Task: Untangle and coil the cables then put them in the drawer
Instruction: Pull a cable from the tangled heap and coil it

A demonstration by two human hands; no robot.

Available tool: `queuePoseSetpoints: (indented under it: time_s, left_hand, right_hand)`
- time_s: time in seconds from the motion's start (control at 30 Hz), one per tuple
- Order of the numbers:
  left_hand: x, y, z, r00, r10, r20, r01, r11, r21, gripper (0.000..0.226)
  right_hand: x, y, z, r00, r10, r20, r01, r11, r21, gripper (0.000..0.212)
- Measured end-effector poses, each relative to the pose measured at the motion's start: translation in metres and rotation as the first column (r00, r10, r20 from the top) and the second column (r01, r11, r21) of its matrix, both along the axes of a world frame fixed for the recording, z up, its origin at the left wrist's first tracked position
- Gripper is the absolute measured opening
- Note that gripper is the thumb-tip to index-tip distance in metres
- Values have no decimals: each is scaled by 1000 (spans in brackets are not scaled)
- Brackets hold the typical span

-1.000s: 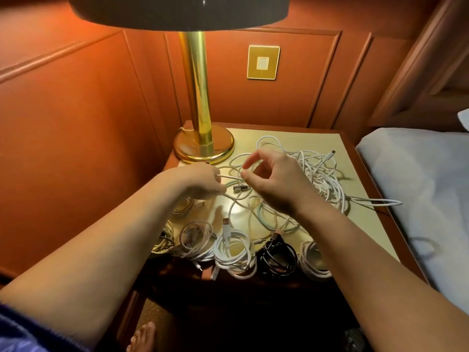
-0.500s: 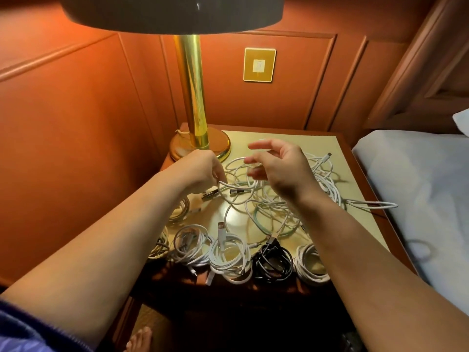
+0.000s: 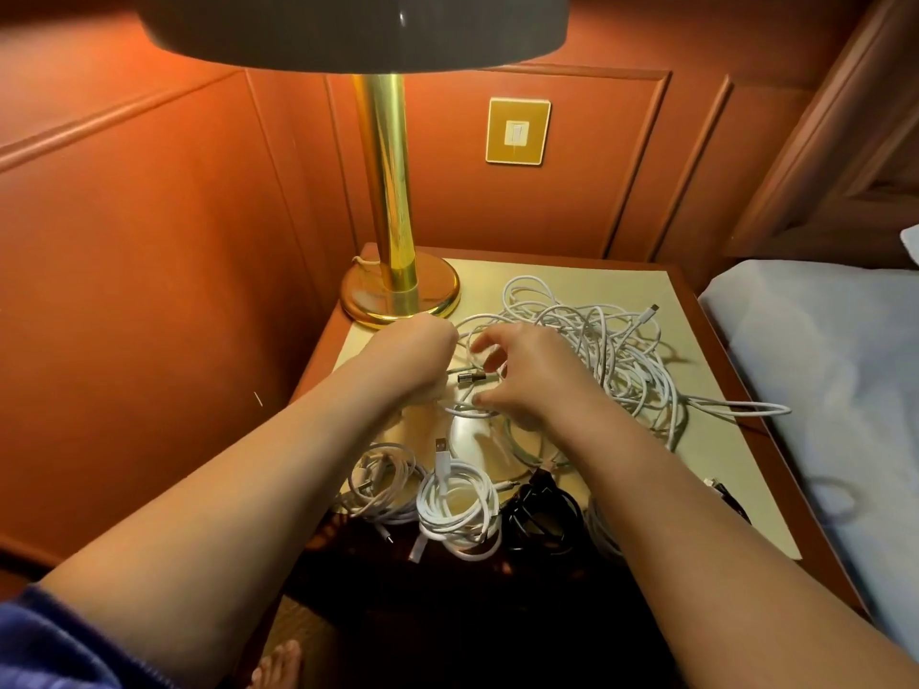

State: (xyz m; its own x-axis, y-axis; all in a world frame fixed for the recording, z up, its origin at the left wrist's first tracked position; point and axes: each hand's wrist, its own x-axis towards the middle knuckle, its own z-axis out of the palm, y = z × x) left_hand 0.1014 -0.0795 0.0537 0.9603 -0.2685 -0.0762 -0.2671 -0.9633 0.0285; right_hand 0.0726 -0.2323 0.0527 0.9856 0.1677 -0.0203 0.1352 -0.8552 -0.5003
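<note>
A tangle of white cables lies on the nightstand top. My left hand grips a white cable at the tangle's left side, fingers curled under. My right hand pinches a strand of the same white cable between thumb and fingertips, close to a metal plug. Along the front edge lie coiled cables: a grey-white coil, a white coil with a USB plug, a black coil, and another white coil partly hidden by my right forearm.
A brass lamp base stands at the nightstand's back left, its shade overhead. Orange panelled walls close the left and back. A bed with a white sheet lies to the right. One cable end reaches toward the bed. My bare foot shows below.
Both hands have come lower onto the tangle. My right hand, open with spread fingers half a second ago, now pinches a strand near the plug.
</note>
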Motion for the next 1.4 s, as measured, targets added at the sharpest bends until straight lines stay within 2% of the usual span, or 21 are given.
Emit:
queuePoseSetpoints:
  time_s: [0.1, 0.17, 0.27, 0.33, 0.4, 0.43, 0.47, 0.5, 0.53, 0.57, 0.6, 0.63, 0.67, 0.73, 0.87, 0.93, 1.0, 1.13, 1.27, 1.4]
  left_hand:
    - [-1, 2, 19, 999, -41, -31, 37, 991, -127, 2]
    - [-4, 0, 32, 999, -30, -35, 24, 986, -167, 13]
    - [-8, -3, 40, 1000, 24, -18, -27, 988, -155, 40]
    - [-10, 0, 47, 999, 43, -32, -49, 973, -226, 53]
    - [-9, 6, 59, 996, 50, -77, -78, 905, -419, 50]
    - [-8, 11, 65, 994, 63, -89, -102, 828, -552, 44]
    - [-6, 16, 71, 991, 96, -92, -133, 708, -694, 37]
    - [-4, 21, 76, 983, 159, -90, -163, 537, -828, 32]
    - [0, 29, 82, 964, 244, -100, -179, 326, -928, 30]
    - [2, 38, 87, 937, 326, -126, -171, 112, -979, 28]
    - [4, 47, 91, 912, 383, -149, -149, -30, -988, 29]
    - [4, 54, 92, 899, 413, -144, -131, -60, -990, 33]
    - [5, 59, 90, 899, 424, -113, -126, 2, -992, 35]
    - [3, 56, 83, 931, 358, -73, -155, 206, -966, 34]
    - [-4, 18, 51, 981, 132, -142, -192, 536, -822, 37]
    - [-8, -3, 36, 981, 104, -165, -193, 633, -749, 44]
    - [-12, -18, 29, 983, 110, -149, -185, 610, -770, 48]
    - [-13, -30, 26, 992, 62, -113, -128, 440, -889, 30]
    - [-6, -26, 26, 996, 88, -35, -68, 407, -911, 11]
    - [-5, -23, 45, 994, 98, 40, 16, 234, -972, 7]
  right_hand:
    - [1, 2, -2, 999, 9, 44, -7, 999, -36, 66]
    - [5, 3, -5, 1000, -11, 20, 11, 1000, -24, 56]
    - [11, 3, -14, 999, -38, 2, 38, 998, -43, 17]
    - [13, 1, -16, 999, -48, 11, 49, 996, -77, 18]
    - [16, -3, -16, 997, -65, 47, 70, 990, -123, 20]
    - [17, -6, -16, 995, -75, 69, 85, 984, -154, 19]
    - [19, -9, -16, 992, -87, 88, 102, 978, -184, 19]
    - [21, -12, -16, 990, -101, 99, 120, 970, -213, 19]
    - [23, -16, -15, 989, -111, 103, 132, 963, -234, 19]
    - [24, -19, -15, 987, -122, 101, 144, 959, -246, 20]
    - [25, -22, -15, 986, -134, 101, 155, 957, -244, 21]
    - [25, -25, -13, 984, -145, 104, 166, 957, -237, 22]
    - [26, -27, -13, 981, -157, 111, 178, 959, -223, 25]
    - [26, -31, -12, 971, -188, 146, 211, 964, -161, 29]
    - [24, -29, -7, 932, -289, 218, 277, 957, 85, 32]
    - [22, -25, -5, 926, -292, 240, 262, 954, 149, 33]
    - [18, -22, -3, 932, -276, 235, 249, 959, 139, 29]
    - [14, -24, -5, 944, -218, 249, 184, 971, 155, 18]
    - [15, -28, -3, 948, -165, 271, 123, 978, 166, 23]
    - [16, -32, -7, 968, -179, 178, 169, 983, 71, 28]
